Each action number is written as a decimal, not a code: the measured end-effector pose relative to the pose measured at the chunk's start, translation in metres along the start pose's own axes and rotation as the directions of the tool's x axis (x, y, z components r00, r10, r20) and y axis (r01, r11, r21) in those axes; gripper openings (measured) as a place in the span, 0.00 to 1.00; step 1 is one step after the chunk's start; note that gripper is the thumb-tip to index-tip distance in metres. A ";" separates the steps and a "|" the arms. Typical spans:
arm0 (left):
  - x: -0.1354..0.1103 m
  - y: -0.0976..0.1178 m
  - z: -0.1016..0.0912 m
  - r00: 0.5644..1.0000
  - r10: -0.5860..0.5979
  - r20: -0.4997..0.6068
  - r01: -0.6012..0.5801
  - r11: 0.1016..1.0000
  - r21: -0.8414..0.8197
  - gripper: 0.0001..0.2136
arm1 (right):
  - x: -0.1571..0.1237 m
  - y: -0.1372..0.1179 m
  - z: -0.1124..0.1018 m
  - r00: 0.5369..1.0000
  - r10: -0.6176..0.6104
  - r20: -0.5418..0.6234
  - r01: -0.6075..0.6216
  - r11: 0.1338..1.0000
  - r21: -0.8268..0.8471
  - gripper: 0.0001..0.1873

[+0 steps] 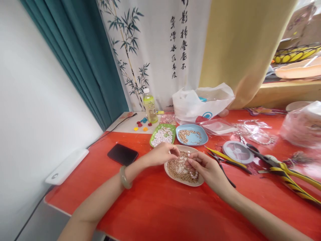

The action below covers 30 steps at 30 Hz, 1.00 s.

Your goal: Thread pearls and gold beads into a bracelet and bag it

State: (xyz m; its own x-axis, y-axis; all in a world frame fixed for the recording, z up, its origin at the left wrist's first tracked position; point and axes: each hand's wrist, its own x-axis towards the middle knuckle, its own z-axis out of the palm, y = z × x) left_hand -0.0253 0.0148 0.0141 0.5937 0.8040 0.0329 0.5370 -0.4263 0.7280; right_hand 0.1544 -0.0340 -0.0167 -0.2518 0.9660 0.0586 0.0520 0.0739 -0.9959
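Observation:
My right hand [206,166] pinches a string of pearl beads [193,175], which hangs from my fingers over a pale plate [198,183] of small gold beads [177,169]. White beads show at my right fingertips. Across the same plate is my left hand [163,154], its fingers curled in and thumb close to them; whatever they hold is too small to make out. Just behind the hands, a green tray [151,143] bears white beads [163,135]. Beside it, a blue tray [194,142] has gold beads [187,135] in it.
Pliers [227,157], a thread spool [238,152] and larger yellow-handled pliers [288,172] lie to the right. A phone [122,154] rests at left. Behind stand a drink bottle [150,107] and a white plastic bag [188,105]. A power strip [66,167] lies along the left edge.

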 end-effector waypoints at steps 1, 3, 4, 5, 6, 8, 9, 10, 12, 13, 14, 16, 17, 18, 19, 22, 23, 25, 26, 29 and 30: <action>-0.002 0.002 -0.001 0.999 0.024 0.037 -0.027 0.995 0.094 0.05 | 0.000 0.001 0.000 1.000 -0.005 -0.002 0.005 1.000 0.003 0.13; -0.005 0.007 0.000 0.993 0.068 0.097 -0.092 0.958 0.272 0.06 | 0.000 0.002 0.000 1.000 -0.018 -0.006 0.018 1.000 0.002 0.12; -0.006 0.010 0.001 0.989 0.080 0.122 -0.119 0.927 0.355 0.06 | 0.000 0.002 -0.001 1.000 -0.022 -0.005 0.022 1.000 0.001 0.12; -0.007 0.013 0.003 0.986 0.086 0.141 -0.139 0.893 0.428 0.05 | 0.000 0.001 -0.001 1.000 -0.025 -0.004 0.025 1.000 0.002 0.12; -0.008 0.015 0.005 0.984 0.086 0.154 -0.152 0.858 0.490 0.05 | 0.000 0.001 -0.001 1.000 -0.026 -0.004 0.026 1.000 0.000 0.12; -0.009 0.018 0.010 0.983 0.090 0.163 -0.168 0.804 0.570 0.05 | 0.000 0.000 0.000 1.000 -0.030 -0.002 0.030 0.999 -0.016 0.11; -0.010 0.018 0.012 0.983 0.091 0.161 -0.169 0.793 0.585 0.05 | 0.000 -0.001 0.000 1.000 -0.031 -0.002 0.031 0.999 -0.025 0.11; -0.010 0.018 0.014 0.984 0.086 0.157 -0.162 0.794 0.585 0.05 | 0.001 -0.001 0.000 1.000 -0.030 -0.001 0.030 0.999 -0.032 0.11; -0.009 0.016 0.017 0.989 0.058 0.136 -0.125 0.814 0.568 0.06 | 0.001 -0.002 0.001 1.000 -0.023 0.004 0.023 0.999 -0.029 0.11; -0.009 0.015 0.018 0.991 0.044 0.123 -0.105 0.826 0.554 0.06 | 0.002 -0.002 0.001 1.000 -0.017 0.005 0.017 1.000 -0.021 0.12; -0.009 0.014 0.018 0.993 0.036 0.109 -0.089 0.840 0.535 0.07 | 0.002 -0.002 0.001 1.000 -0.013 0.005 0.013 1.000 -0.011 0.12; -0.008 0.013 0.019 0.996 0.039 0.081 -0.074 0.876 0.476 0.07 | 0.001 -0.001 0.001 1.000 -0.014 0.002 0.014 1.000 0.001 0.12; -0.008 0.012 0.019 0.997 0.043 0.063 -0.067 0.899 0.432 0.06 | 0.001 0.000 0.001 1.000 -0.017 -0.001 0.017 1.000 0.001 0.12; -0.007 0.012 0.019 0.998 0.044 0.041 -0.056 0.925 0.376 0.06 | 0.000 0.000 0.001 1.000 -0.020 -0.001 0.020 1.000 -0.001 0.12; -0.006 0.011 0.019 0.999 0.037 0.008 -0.038 0.951 0.307 0.05 | 0.000 0.000 0.001 1.000 -0.020 0.000 0.020 1.000 -0.005 0.12; -0.002 0.011 0.018 0.993 -0.058 -0.103 0.055 0.998 -0.030 0.03 | -0.001 -0.001 0.000 1.000 -0.002 -0.002 0.002 1.000 -0.014 0.12; 0.000 0.011 0.019 0.987 -0.108 -0.122 0.084 0.979 -0.186 0.03 | -0.001 -0.003 0.000 1.000 0.004 -0.005 -0.004 1.000 -0.016 0.12; 0.003 0.012 0.020 0.972 -0.198 -0.130 0.107 0.858 -0.502 0.03 | -0.001 -0.006 0.000 1.000 0.014 -0.018 -0.015 1.000 -0.020 0.13; 0.004 0.012 0.021 0.965 -0.230 -0.128 0.100 0.770 -0.630 0.04 | -0.001 -0.008 0.000 1.000 0.021 -0.021 -0.021 1.000 -0.020 0.13; 0.005 0.013 0.024 0.944 -0.305 -0.126 0.061 0.535 -0.843 0.09 | -0.001 -0.012 0.001 0.998 0.053 -0.017 -0.053 0.999 -0.008 0.14; 0.004 0.013 0.025 0.939 -0.320 -0.125 0.050 0.486 -0.873 0.10 | -0.001 -0.013 0.001 0.998 0.060 -0.011 -0.060 0.998 -0.006 0.14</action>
State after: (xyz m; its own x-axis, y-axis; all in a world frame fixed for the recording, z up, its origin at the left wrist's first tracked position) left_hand -0.0007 0.0022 0.0067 0.3109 0.9432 -0.1169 -0.2324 0.1947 0.9529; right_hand 0.1530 -0.0363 -0.0036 -0.2378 0.9713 -0.0001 0.0723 0.0176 -0.9972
